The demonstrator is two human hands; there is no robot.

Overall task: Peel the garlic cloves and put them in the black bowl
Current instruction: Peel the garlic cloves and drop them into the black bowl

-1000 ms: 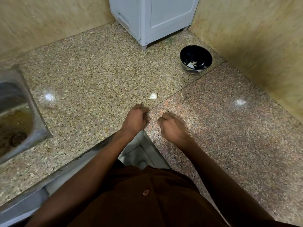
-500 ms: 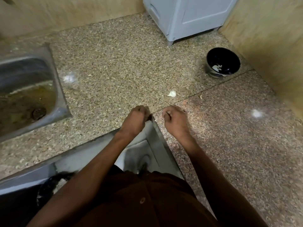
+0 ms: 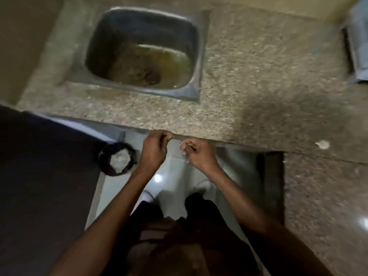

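Garlic clove (image 3: 322, 144) lying on the granite counter (image 3: 249, 80) near its front edge, well right of both hands, left hand (image 3: 154, 149) and right hand (image 3: 199, 154) curled just below that edge, contents blurred, open floor (image 3: 169, 188) beneath, sink (image 3: 143, 50) beyond.

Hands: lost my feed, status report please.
Left hand and right hand both curled, pinching something small, too blurred to name. Small white garlic clove on speckled granite counter. Black bowl out of view.
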